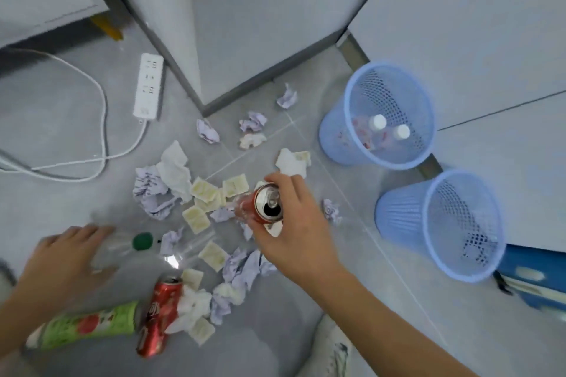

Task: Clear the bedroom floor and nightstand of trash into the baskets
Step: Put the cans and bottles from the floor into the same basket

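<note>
My right hand (295, 223) grips an opened red soda can (267, 204), held above the littered floor. My left hand (61, 257) rests on a clear plastic bottle with a green cap (142, 241) lying on the floor; motion blur hides whether the fingers close round it. A second red can (159, 315) and a green tube-shaped pack (88, 324) lie near the bottom left. Crumpled lilac and white paper (159, 187) and small cream packets (203, 190) are scattered across the grey floor. Two blue mesh baskets stand at the right: the far basket (337, 138) holds bottles, the near basket (398, 211) holds little.
A white power strip (148, 86) with its cable (101, 119) lies on the floor at the left. Grey furniture (245, 24) stands behind the litter, white cabinets (490, 40) behind the baskets. A blue box (536, 278) sits at the right edge, and my shoe (333, 349) shows at the bottom.
</note>
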`<state>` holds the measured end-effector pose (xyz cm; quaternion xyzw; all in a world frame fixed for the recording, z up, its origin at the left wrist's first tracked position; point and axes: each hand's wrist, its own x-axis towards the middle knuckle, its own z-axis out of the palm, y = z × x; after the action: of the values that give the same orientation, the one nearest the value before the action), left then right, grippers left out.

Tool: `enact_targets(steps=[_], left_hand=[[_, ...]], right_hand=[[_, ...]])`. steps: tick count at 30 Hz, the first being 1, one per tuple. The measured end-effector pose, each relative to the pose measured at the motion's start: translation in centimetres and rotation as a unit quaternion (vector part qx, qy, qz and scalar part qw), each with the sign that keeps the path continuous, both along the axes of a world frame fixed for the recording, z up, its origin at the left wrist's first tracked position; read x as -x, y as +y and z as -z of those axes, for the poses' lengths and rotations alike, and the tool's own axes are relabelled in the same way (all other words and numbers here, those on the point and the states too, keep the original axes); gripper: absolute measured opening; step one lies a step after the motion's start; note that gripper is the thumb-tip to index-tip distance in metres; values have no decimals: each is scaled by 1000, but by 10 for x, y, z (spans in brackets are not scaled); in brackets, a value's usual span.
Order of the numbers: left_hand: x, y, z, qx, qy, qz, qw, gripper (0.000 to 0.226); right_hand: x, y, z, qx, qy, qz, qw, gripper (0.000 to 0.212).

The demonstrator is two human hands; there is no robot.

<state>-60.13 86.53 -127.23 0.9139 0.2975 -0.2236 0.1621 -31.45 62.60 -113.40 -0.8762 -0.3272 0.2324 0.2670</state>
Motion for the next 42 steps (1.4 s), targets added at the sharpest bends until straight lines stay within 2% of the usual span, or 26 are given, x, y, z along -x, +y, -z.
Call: enact_targets(steps=[2, 5, 7, 9, 12, 15, 20, 27, 30, 33, 36, 40, 42], left_hand=[[-37, -21, -68, 44, -43, -70, 996, 75], [-118, -55, -177, 143, -116, -89, 979, 72], [-179, -75, -231, 210, -183, -100, 955, 71], [-248, -92, -262, 267, -252, -118, 922, 67], [-355, -117, -281, 309, -346, -136, 875, 59], [-447, -137, -268, 319, -402, -126, 849, 58], [-524, -154, -193, 256, -398, -96, 875, 58], [-546, -149, -106, 171, -271, -34, 947, 65], [-537, -145, -101, 162, -265, -19, 950, 64], [-504, -140, -118, 170, -287, -19, 943, 57], [-450, -128, -143, 180, -282, -30, 942, 49], [-364, -116, -190, 200, -255, -111, 939, 39], [-315, -112, -216, 207, -235, -143, 939, 36]], right_hand=[[-7, -15, -29, -11, 9, 47, 999, 50], [-31, -44, -78, -28, 10, 135, 990, 54], [-60, -66, -110, -48, -5, 193, 980, 56], [-100, -88, -137, -73, -30, 248, 965, 58], [-173, -113, -158, -104, -46, 317, 941, 55], [-244, -116, -150, -126, -45, 354, 926, 57], [-317, -98, -75, -72, -85, 312, 944, 56], [-334, -92, 20, 64, -102, 199, 972, 60], [-329, -92, 32, 91, -78, 180, 976, 64], [-313, -92, 18, 84, -100, 175, 976, 57], [-275, -90, -12, 18, -93, 196, 976, 49], [-190, -87, -58, -28, -82, 197, 977, 37], [-136, -82, -79, -28, -47, 182, 982, 36]])
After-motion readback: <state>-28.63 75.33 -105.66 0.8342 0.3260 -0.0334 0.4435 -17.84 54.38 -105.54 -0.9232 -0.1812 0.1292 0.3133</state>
